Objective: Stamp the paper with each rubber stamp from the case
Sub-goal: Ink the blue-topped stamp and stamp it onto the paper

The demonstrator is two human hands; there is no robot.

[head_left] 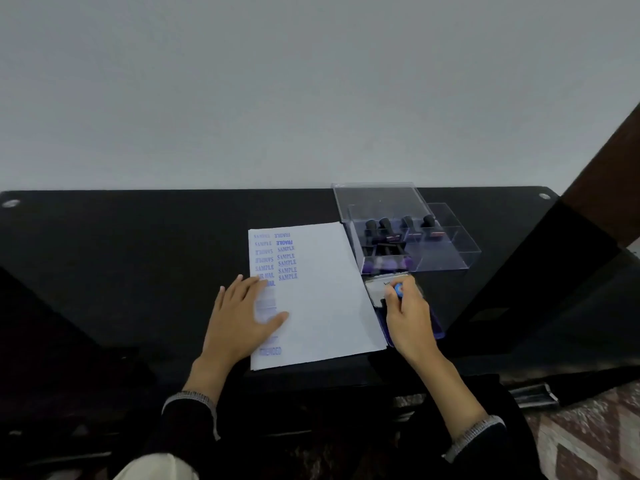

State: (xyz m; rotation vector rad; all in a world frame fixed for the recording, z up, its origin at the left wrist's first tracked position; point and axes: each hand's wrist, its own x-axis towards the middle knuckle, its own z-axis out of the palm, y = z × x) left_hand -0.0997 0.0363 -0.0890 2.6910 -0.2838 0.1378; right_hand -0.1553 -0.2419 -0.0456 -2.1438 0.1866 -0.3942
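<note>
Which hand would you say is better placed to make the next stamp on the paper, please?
Right, I think: the right hand already grips the stamp on the ink pad, while the left hand lies flat on the paper.

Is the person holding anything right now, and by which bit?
The right hand grips a stamp by its blue-topped handle, over the ink pad. The left hand lies flat on the paper.
</note>
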